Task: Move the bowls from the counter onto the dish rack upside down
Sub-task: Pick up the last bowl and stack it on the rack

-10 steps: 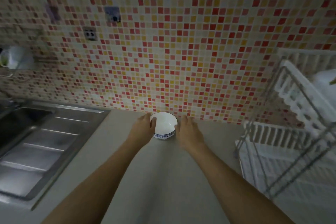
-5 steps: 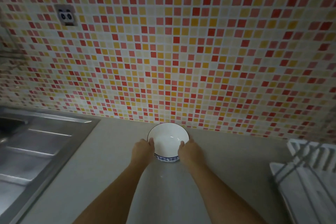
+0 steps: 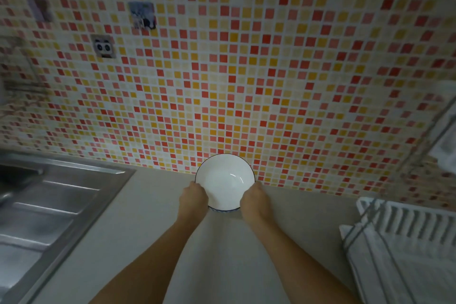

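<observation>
A white bowl (image 3: 224, 179) with a blue-patterned band low on its outside is held right way up, its opening tilted towards me, near the tiled wall above the counter (image 3: 158, 217). My left hand (image 3: 193, 196) grips its left rim and my right hand (image 3: 254, 201) grips its right rim. The white dish rack (image 3: 404, 244) with its metal frame stands at the lower right, partly cut off by the frame edge. I cannot tell whether the bowl's base touches the counter.
A steel sink with a ribbed drainboard (image 3: 49, 207) fills the left side. The mosaic tile wall (image 3: 222, 69) rises right behind the bowl, with stick-on hooks (image 3: 104, 46) at the upper left. Another part of the rack (image 3: 444, 140) shows at the right edge.
Both hands closed on the bowl's sides, and the bowl now tips its opening more towards me and looks larger. The view shifted, so less of the rack shows.
</observation>
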